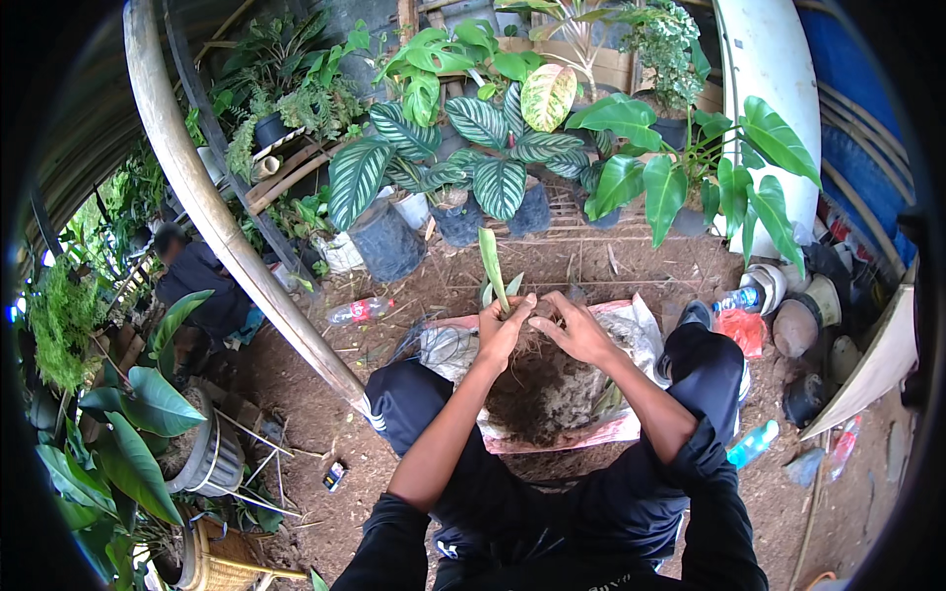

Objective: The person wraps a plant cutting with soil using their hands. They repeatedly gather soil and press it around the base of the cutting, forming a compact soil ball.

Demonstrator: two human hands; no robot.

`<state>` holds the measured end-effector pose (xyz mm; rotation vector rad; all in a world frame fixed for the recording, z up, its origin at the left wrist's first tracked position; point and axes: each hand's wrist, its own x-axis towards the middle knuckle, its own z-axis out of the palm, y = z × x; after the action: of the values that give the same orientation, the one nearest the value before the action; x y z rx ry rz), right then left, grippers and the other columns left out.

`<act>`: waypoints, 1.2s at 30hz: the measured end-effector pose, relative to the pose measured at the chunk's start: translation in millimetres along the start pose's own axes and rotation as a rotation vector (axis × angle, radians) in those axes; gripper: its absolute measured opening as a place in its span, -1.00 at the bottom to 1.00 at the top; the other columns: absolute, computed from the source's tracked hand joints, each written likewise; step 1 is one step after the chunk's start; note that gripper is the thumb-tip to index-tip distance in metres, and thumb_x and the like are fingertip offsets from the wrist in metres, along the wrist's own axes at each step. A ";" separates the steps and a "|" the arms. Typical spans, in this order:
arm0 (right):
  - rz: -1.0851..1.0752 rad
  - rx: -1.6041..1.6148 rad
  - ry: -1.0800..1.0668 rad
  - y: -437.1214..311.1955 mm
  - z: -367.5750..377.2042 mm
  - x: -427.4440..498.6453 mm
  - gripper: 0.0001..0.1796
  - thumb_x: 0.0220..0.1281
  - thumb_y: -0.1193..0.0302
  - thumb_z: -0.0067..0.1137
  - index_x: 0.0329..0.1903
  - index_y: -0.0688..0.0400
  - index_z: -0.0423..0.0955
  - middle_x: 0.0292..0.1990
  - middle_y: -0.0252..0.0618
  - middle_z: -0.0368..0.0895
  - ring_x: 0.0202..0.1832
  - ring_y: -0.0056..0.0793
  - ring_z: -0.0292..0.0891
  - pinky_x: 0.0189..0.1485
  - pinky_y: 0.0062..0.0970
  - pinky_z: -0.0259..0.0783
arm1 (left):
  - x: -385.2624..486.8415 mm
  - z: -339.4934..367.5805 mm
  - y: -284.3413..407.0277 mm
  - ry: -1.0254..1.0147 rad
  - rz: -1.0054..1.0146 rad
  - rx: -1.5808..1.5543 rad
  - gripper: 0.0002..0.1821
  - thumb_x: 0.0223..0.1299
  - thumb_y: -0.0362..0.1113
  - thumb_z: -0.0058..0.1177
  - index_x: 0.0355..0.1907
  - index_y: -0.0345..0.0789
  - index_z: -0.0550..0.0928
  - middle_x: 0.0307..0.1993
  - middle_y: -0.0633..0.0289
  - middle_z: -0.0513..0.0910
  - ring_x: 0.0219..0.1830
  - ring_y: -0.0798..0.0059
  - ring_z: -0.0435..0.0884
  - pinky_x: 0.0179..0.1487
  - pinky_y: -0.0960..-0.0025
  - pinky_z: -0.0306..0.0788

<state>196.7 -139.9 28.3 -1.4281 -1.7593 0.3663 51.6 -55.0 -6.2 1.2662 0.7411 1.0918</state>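
My left hand (501, 329) grips the base of a small plant (491, 262) with a few upright, pale green strap leaves. Close beside it, my right hand (576, 329) has its thumb and fingers at the plant's brown root clump (533, 340); whether they pinch the roots or only touch them is unclear. Thin roots hang below the hands. Beneath lies dark loose soil (543, 399), heaped on a white and pink woven plastic sack (635, 325) spread over the ground between my knees.
Potted striped-leaf plants (499, 188) stand in black grow bags (386, 240) ahead. A cola bottle (361, 311) lies left, near a slanting bamboo pole (244, 255). Stacked pots (797, 329) and a blue-green bottle (752, 443) sit right. Another person (199, 277) crouches far left.
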 end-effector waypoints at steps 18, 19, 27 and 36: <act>0.102 0.356 0.117 6.5 35.3 48.2 -0.37 0.45 -0.02 -0.11 -0.32 0.40 0.48 -0.44 -0.09 0.59 -0.37 -0.39 0.48 -0.21 -0.32 0.42 | -4.3 -16.7 24.5 -0.084 0.086 -0.078 -0.68 0.20 -0.17 0.30 -0.16 -0.36 0.62 -0.37 0.34 0.65 -0.42 0.72 0.56 -0.38 0.57 0.43; 0.159 0.388 0.094 7.9 33.7 47.2 -0.35 0.46 -0.04 -0.14 -0.38 0.37 0.48 -0.49 -0.18 0.56 -0.42 -0.45 0.42 -0.26 -0.35 0.40 | -3.4 -16.1 22.3 -0.085 0.088 -0.038 -0.69 0.20 -0.18 0.31 -0.17 -0.36 0.62 -0.37 0.34 0.65 -0.41 0.74 0.56 -0.38 0.57 0.43; 0.412 0.654 -0.133 28.2 9.2 14.7 -0.39 0.47 -0.10 -0.18 -0.38 0.19 0.51 -0.56 -0.43 0.42 -0.49 -0.61 0.32 -0.35 -0.49 0.37 | -8.5 -9.0 15.6 -0.327 0.392 0.291 -0.76 0.22 -0.27 0.28 -0.22 -0.40 0.63 -0.34 0.33 0.68 -0.31 0.71 0.58 -0.23 0.55 0.46; 0.349 0.286 -0.055 38.3 -5.0 -20.7 -0.27 0.41 -0.18 -0.14 -0.37 0.31 0.56 -0.61 -0.30 0.49 -0.51 -0.47 0.41 -0.29 -0.38 0.42 | -20.5 3.2 21.4 -0.415 0.351 0.611 -0.68 0.13 -0.16 0.33 -0.26 -0.39 0.67 -0.51 0.31 0.62 -0.39 0.71 0.50 -0.24 0.46 0.41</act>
<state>226.6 -148.1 -2.8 -1.5211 -1.4266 0.8146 42.5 -76.3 12.6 2.1310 0.5570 0.8477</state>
